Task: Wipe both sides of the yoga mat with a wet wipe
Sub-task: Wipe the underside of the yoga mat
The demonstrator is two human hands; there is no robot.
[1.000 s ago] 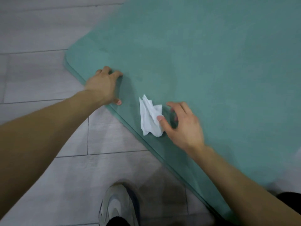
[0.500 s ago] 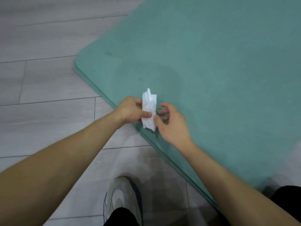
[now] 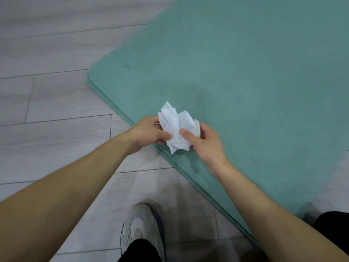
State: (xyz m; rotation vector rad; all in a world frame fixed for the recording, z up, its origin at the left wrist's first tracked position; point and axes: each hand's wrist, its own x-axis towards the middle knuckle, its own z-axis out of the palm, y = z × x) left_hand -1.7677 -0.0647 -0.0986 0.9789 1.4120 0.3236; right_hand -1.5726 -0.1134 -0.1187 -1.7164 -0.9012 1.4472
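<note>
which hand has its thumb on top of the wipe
The right hand: its thumb presses the crumpled white wet wipe's front; the left hand pinches its left edge.

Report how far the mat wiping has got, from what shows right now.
Done: cannot be confirmed; the teal yoga mat lies flat on the grey floor, and only faint darker patches might be damp. In hand: the left hand and right hand both pinch the crumpled white wet wipe above the mat's near edge, seemingly rearranging it. Left: wiping this face, flipping, wiping the other.
</note>
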